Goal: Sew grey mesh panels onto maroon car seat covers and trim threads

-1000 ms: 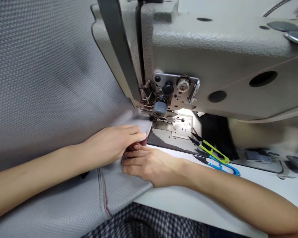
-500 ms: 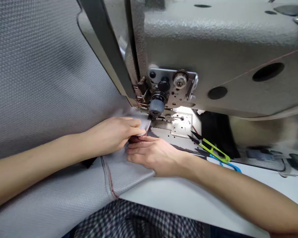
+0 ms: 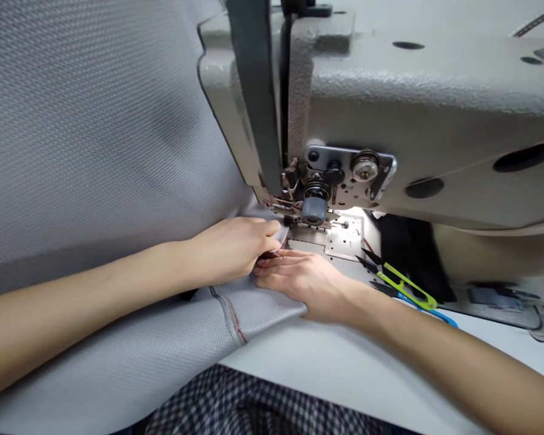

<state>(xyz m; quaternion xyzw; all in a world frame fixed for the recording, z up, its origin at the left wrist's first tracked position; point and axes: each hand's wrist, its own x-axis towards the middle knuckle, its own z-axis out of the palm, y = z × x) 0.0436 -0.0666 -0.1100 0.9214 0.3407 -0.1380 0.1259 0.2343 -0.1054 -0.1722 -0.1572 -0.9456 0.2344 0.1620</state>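
Grey woven fabric (image 3: 118, 151) fills the left side and runs under the sewing machine's head (image 3: 344, 103). My left hand (image 3: 238, 244) is closed on the fabric's edge, thumb and fingers pinching it just in front of the presser foot. Beside it, my right hand (image 3: 306, 281) grips the same edge, its fingers lying over a folded flap and their tips partly hidden. A reddish-brown strip shows between the layers at the fingertips. Lower down, a seam (image 3: 231, 317) with red edging crosses the cloth. The needle itself is hard to make out.
Yellow-green thread snips (image 3: 408, 287) lie to the right of the machine's lit metal plate (image 3: 344, 238), over a blue-handled tool (image 3: 444, 317). Black cloth (image 3: 408, 254) sits behind them. The white tabletop (image 3: 326, 356) runs along the front, above checked clothing (image 3: 263, 402).
The view has shifted, so the machine, snips and hands appear farther right and slightly lower. The fabric's edge is nearer the presser foot, with both hands still on it.
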